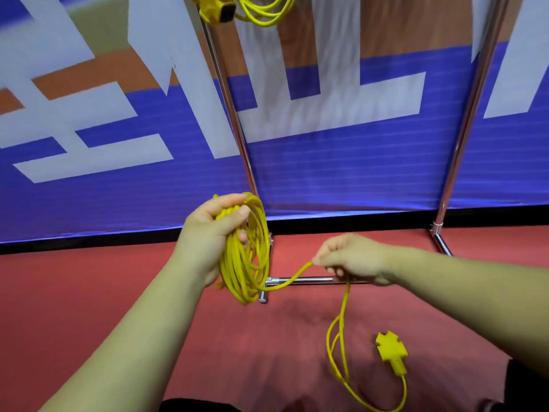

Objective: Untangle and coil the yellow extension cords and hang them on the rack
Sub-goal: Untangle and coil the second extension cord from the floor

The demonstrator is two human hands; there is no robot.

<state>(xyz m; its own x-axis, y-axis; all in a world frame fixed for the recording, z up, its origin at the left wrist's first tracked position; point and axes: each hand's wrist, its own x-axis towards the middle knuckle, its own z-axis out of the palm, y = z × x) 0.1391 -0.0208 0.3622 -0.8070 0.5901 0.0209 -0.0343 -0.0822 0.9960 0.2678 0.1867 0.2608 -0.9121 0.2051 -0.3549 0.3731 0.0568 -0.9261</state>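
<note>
- Only parts of big pale letters show on the blue banner (356, 173); no word can be read.
- Left hand (208, 230) grips the top of the yellow coil (243, 263), fingers and thumb wrapped round the bunched loops. The coil hangs upright, its long axis vertical, in front of the rack's (234, 114) left post.
- Right hand (350, 258) pinches the loose cord (297, 275), which rises to it from the coil's bottom.
- Past that hand, the cord drops to the red floor (118, 292), curves round and ends in a cross-shaped socket (390, 352) lying flat, its head pointing away from the person.
- A hung cord (264, 10) dangles at the rack's top.
</note>
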